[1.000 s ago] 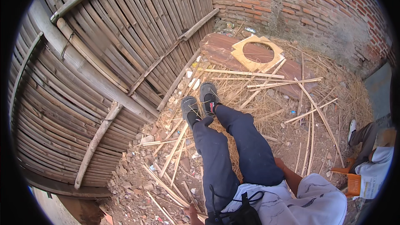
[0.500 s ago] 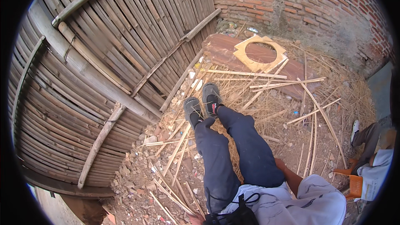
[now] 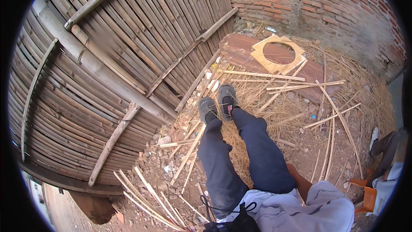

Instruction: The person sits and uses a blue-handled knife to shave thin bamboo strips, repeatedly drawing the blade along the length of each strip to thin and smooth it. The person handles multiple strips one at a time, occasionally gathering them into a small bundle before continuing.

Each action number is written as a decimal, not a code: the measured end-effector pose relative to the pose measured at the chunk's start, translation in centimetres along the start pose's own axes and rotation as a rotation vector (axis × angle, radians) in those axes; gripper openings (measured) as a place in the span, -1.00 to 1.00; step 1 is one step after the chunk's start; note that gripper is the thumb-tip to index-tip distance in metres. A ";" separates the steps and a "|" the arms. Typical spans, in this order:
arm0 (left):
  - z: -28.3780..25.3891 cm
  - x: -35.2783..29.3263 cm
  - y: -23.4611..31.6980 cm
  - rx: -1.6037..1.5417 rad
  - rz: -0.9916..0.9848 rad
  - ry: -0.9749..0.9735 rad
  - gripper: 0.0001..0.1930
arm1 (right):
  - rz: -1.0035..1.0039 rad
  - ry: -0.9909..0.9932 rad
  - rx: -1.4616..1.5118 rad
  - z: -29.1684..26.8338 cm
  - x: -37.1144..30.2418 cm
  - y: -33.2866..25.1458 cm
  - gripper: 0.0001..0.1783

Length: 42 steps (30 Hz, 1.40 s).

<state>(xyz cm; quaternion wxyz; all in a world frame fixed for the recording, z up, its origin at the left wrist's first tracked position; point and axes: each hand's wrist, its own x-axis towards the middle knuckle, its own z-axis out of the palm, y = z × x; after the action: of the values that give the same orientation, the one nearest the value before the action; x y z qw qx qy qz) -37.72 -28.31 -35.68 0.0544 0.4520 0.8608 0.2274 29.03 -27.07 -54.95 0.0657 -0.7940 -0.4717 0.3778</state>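
Several thin bamboo strips [image 3: 150,204] fan out at the lower left, their near ends running together at the bottom edge. My left hand is outside the picture, so any hold on these strips is hidden. My right forearm [image 3: 302,185] comes from the pale sleeve [image 3: 328,193] and passes down beside my right thigh [image 3: 270,167]. The leg covers my right hand, and its fingers do not show. My legs stretch forward in dark trousers, with grey shoes [image 3: 218,102] on the ground.
A slatted bamboo wall [image 3: 107,81] rises on the left, a brick wall [image 3: 274,0] at the back. A yellowish board with a round hole [image 3: 271,68] lies on a brown plank [image 3: 240,47]. Loose strips [image 3: 339,116] and straw litter the ground. Another person [image 3: 386,154] sits by an orange chair [image 3: 368,197] at right.
The bundle of strips at the lower left has swung out leftward, away from my leg. A bit of my left hand showed at the bottom edge before; it is out of sight now. The view shifted slightly.
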 end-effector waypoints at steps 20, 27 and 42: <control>-14.9 11.2 51.1 -0.600 0.832 -0.817 -0.52 | -0.395 0.281 1.184 -34.7 -12.8 -35.4 -0.38; -13.9 8.2 53.1 -0.529 0.966 -0.865 -0.54 | -0.645 0.474 1.633 -37.9 -13.6 -42.7 -0.22; -13.1 10.8 50.4 -0.834 0.602 -1.554 -0.44 | -0.735 0.261 1.626 -38.3 -14.1 -45.6 -0.36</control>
<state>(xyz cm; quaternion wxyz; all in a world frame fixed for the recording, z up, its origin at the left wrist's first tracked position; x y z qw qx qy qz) -9.99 0.47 -0.56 0.7119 0.6255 0.2784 0.1564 18.67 -3.78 0.63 0.7767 -0.3379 -0.2717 0.4568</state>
